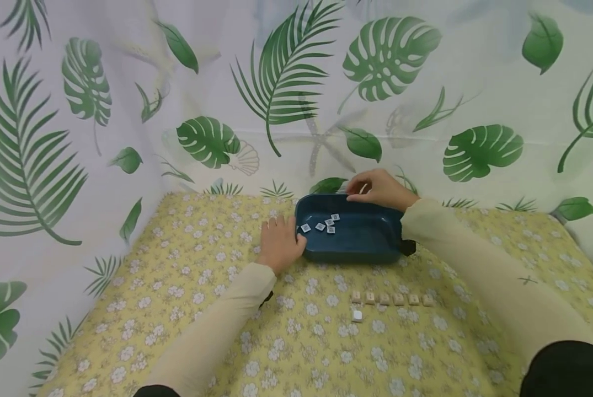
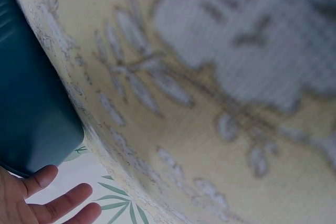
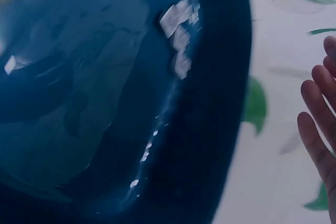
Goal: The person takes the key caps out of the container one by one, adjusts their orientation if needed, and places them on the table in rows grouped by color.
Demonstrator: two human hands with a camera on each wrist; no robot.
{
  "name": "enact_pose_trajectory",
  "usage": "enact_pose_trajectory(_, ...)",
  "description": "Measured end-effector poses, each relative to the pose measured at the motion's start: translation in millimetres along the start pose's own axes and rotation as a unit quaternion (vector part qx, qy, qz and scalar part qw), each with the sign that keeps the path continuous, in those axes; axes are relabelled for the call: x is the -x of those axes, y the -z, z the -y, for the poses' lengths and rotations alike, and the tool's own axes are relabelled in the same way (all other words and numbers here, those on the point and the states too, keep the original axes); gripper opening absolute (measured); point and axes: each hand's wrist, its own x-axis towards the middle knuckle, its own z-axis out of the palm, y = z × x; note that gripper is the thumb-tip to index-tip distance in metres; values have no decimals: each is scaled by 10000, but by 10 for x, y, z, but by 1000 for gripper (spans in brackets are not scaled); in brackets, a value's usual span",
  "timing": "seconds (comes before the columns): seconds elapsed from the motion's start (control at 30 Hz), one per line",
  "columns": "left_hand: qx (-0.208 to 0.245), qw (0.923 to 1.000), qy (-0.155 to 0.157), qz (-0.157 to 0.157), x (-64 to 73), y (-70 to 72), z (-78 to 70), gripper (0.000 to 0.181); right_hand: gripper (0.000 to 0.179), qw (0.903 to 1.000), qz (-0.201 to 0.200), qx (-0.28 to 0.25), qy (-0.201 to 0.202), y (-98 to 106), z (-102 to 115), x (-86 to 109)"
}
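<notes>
A dark blue rectangular tub (image 1: 361,256) stands near the back of the table. Inside, toward its left end, lie several small white square pieces (image 1: 320,226) with dark markings. My left hand (image 1: 280,242) rests at the tub's left end, its thumb by the rim; the left wrist view shows its fingers (image 2: 63,203) extended. Over the far rim, my right hand (image 1: 378,188) hovers with bent fingers. In the right wrist view its loosely spread fingers (image 3: 317,114) are outside the rim, with nothing visible in them. Its thumb is hidden there.
In front of the tub, several small beige blocks (image 1: 384,299) form a row. One white-topped block (image 1: 357,316) sits nearer, below the row's left end. A yellow flowered cloth (image 1: 187,309) covers the table, and a leaf-print curtain (image 1: 296,132) hangs behind.
</notes>
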Motion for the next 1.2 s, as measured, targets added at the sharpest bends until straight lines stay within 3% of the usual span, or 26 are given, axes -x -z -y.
enact_pose_trajectory(0.23, -104, 9999, -70, -98, 63, -42, -2, 32, 20, 9983, 419, 315, 272, -284, -246, -232)
enact_pose_trajectory(0.4, -116, 9998, -112, -84, 75, -41, -12, 35, 20, 9936, 744, 684, 506, -425, -357, -250)
enact_pose_trajectory(0.73, -91, 9996, -177, -221, 41, -76, 15, 34, 23, 9838, 1216, 1213, 519, -588, -516, -273)
enact_pose_trajectory(1.2, -128, 9997, -90, -210, -5, -67, 60, 35, 22, 9805, 1259, 1409, 540, -726, -547, -370)
